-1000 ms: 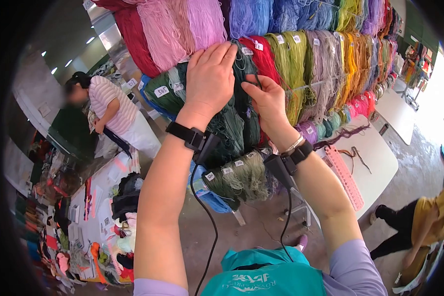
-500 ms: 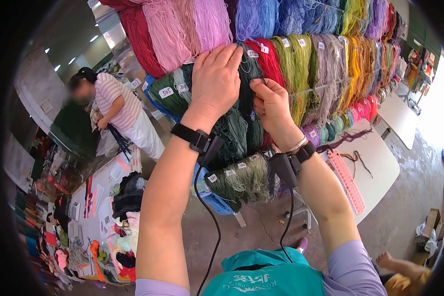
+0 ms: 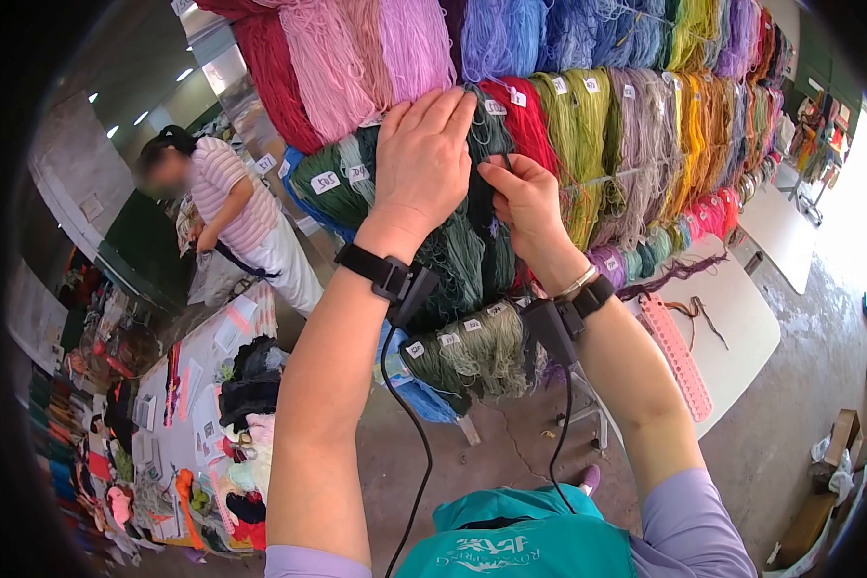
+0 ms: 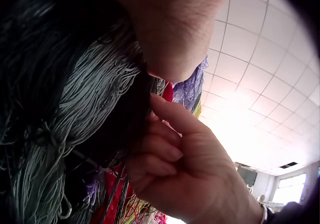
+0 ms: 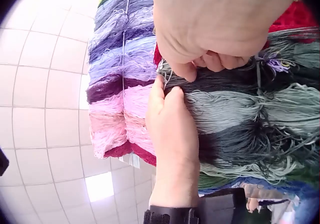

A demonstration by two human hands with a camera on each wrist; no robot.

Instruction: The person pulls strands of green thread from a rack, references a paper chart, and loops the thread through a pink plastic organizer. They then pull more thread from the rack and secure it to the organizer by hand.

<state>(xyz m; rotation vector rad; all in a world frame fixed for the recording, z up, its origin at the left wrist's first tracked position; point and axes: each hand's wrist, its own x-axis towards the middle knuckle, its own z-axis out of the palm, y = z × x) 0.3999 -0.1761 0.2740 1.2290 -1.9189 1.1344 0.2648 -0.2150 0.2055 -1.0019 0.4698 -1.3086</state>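
Skeins of dark green thread (image 3: 479, 207) hang on the rack in front of me, under paper number tags. My left hand (image 3: 422, 159) rests on top of them, fingers nearly straight and pointing up the rack. Just to its right, my right hand (image 3: 532, 204) pinches dark thread between thumb and forefinger, its other fingers curled; the pinched part is largely hidden. In the right wrist view a grey-green skein (image 5: 225, 111) lies below the right hand, between darker ones. The left wrist view shows loose strands of this grey-green skein (image 4: 97, 83) close by.
Pink skeins (image 3: 332, 58) and blue skeins (image 3: 501, 39) hang above; red, olive and yellow ones continue rightward. A lower roll carries olive-grey thread (image 3: 486, 352). At right, a white table (image 3: 742, 328) bears a pink perforated strip (image 3: 674, 356). Another person (image 3: 236, 207) stands at left.
My right thumb and fingers have come together on the dark thread after standing slightly apart. My left hand stays on the skeins. A person in yellow at lower right has left the view.
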